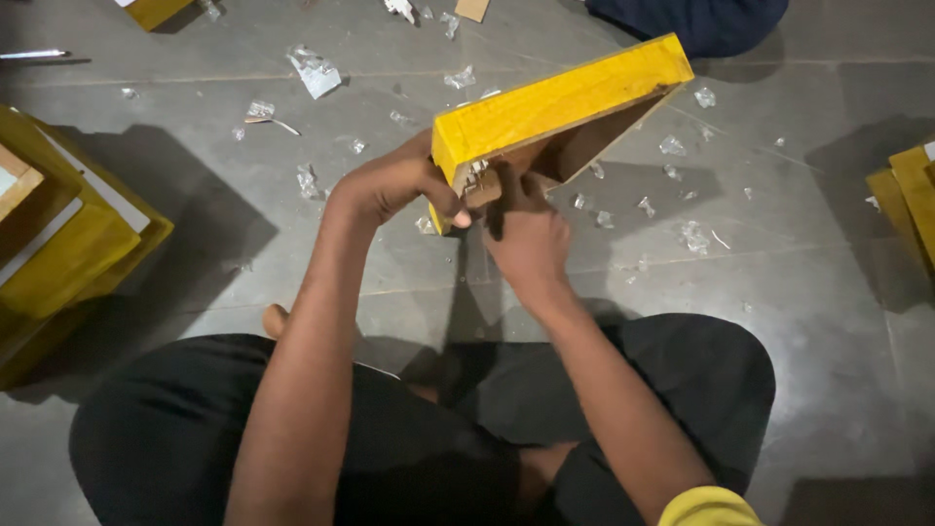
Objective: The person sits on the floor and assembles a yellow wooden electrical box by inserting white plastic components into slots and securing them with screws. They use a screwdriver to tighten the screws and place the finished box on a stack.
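Both grips [390,185] [526,229] tight on yellow wooden frame [555,102], long axis up-right, away from person.

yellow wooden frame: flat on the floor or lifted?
Lifted and tilted. The left hand grips the yellow wooden frame at its near corner; the right hand touches that corner.

Wooden frame [555,107] above floor [828,292], stacked frames [58,244] left, scraps [312,70] behind, more frames [911,195] right

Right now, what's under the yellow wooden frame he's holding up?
Under the yellow wooden frame: grey floor strewn with clear plastic scraps. The left hand and right hand cover its near corner and the floor beneath.
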